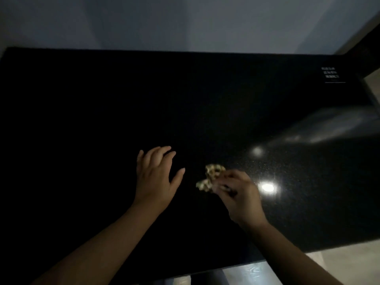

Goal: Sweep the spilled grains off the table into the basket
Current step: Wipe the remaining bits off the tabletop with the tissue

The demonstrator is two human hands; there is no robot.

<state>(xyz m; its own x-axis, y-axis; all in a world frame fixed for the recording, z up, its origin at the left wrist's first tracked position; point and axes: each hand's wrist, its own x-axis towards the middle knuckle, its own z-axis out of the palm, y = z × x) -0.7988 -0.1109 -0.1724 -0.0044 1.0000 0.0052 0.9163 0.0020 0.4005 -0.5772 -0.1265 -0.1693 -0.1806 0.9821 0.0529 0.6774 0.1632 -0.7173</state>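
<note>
A small pale heap of spilled grains lies on the glossy black table, near its middle front. My right hand is just right of the heap, fingers curled, its fingertips touching the grains; the hand is blurred and I cannot tell whether it holds any. My left hand lies flat on the table a short way left of the heap, fingers straight and spread, not touching the grains. No basket shows in the head view.
The table's far edge meets a grey wall. Its front edge runs below my forearms, with pale floor beyond at the right. White printed text sits at the far right corner. Two lamp reflections glare beside my right hand.
</note>
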